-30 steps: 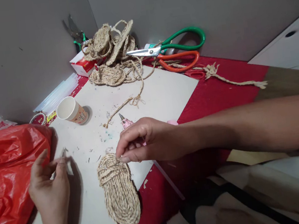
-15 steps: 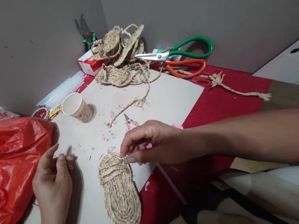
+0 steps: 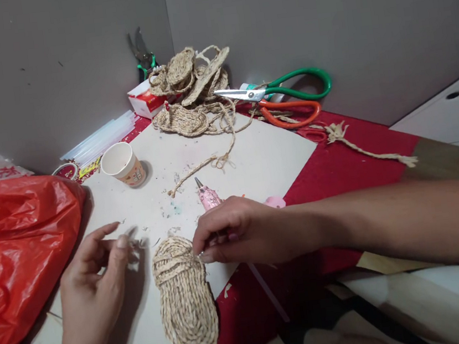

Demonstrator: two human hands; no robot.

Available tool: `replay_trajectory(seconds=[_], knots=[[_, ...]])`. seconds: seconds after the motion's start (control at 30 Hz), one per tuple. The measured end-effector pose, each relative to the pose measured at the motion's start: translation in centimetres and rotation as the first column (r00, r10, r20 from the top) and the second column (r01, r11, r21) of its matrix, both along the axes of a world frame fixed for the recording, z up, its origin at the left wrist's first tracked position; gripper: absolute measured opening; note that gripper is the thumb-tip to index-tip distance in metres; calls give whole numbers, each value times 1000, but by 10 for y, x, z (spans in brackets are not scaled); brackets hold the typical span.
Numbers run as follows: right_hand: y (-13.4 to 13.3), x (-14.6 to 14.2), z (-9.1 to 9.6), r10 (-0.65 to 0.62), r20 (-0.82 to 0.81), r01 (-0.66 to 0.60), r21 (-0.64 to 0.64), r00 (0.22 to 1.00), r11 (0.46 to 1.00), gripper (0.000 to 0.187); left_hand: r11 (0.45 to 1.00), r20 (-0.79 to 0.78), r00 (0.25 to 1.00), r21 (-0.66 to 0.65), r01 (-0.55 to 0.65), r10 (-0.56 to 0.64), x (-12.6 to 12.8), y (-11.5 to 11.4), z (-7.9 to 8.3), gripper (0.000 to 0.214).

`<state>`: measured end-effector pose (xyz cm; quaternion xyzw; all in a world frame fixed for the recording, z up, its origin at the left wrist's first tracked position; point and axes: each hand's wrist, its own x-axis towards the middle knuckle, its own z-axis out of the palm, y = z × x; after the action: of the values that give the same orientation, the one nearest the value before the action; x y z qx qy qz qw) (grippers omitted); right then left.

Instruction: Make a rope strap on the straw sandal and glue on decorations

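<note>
A braided straw slipper (image 3: 187,305) lies on the white board, its toe end away from me and a strap of braid across it. My right hand (image 3: 236,229) is closed in a pinch beside the slipper's upper right edge. Small shiny clear beads (image 3: 200,255) show at its fingertips. To the left of the slipper, my left hand (image 3: 96,277) is raised, thumb and fingers drawn together. A translucent wispy bit (image 3: 135,248) shows at those fingertips, too blurred to name. Partly hidden behind my right hand lies a pink glittery glue gun (image 3: 208,197), its metal nozzle pointing away.
A paper cup (image 3: 122,165) stands at the back left, near clear glue sticks (image 3: 102,137). Red plastic bag (image 3: 25,247) fills the left side. Straw pieces (image 3: 185,85), large scissors (image 3: 287,95) and pruning shears (image 3: 143,54) lie along the wall.
My left hand has moved right, closer to the slipper, with the wispy bit at its fingertips. My right hand has shifted slightly right and down, still pinching. The whole view has shifted a little.
</note>
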<state>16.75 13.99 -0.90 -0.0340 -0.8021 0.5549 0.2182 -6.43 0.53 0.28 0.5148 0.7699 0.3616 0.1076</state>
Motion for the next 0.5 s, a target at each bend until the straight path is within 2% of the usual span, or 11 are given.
replay_trajectory(seconds=[0.1, 0.2, 0.27, 0.33, 0.5], knots=[[-2, 2, 0, -8, -47, 11, 49, 999, 999, 10, 965, 115, 972, -140, 221, -205, 12, -2, 14, 29], [-5, 5, 3, -13, -47, 17, 73, 999, 997, 9, 885, 73, 929, -285, 369, -364, 18, -6, 20, 33], [-7, 7, 5, 10, -41, -6, 107, 999, 994, 10, 866, -19, 919, -344, 363, -393, 19, -10, 19, 36], [-9, 8, 7, 51, -66, -40, 154, 997, 987, 12, 871, -86, 919, -363, 330, -384, 21, -12, 16, 30], [-8, 10, 10, 119, -84, -95, 245, 989, 965, 11, 912, -153, 931, -306, 274, -331, 34, -11, 9, 13]])
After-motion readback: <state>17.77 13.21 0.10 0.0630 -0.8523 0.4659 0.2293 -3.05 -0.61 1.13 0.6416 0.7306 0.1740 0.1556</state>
